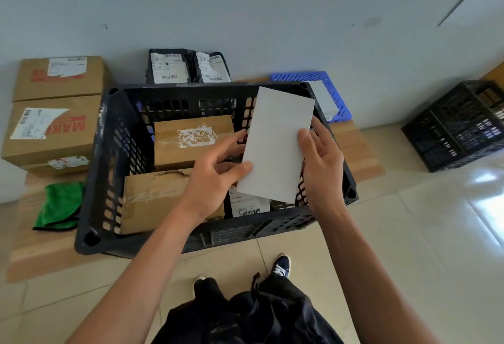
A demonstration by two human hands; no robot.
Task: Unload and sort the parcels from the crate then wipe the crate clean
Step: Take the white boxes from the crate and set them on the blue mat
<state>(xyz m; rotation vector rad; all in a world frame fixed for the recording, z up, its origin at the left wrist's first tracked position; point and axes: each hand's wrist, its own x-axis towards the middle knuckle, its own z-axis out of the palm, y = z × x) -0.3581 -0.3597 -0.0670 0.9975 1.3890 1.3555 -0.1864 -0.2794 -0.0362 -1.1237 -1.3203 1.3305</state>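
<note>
both hands, left hand and right hand, pinch a white flat parcel by its edges with curled fingers, lifted above the black crate, likely to check it for sorting; two brown boxes remain inside the crate.

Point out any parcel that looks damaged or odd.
In the crate, the near cardboard box has a torn, ragged top edge, and the far box has its label scraped off. The white box held in both hands looks intact.
</note>
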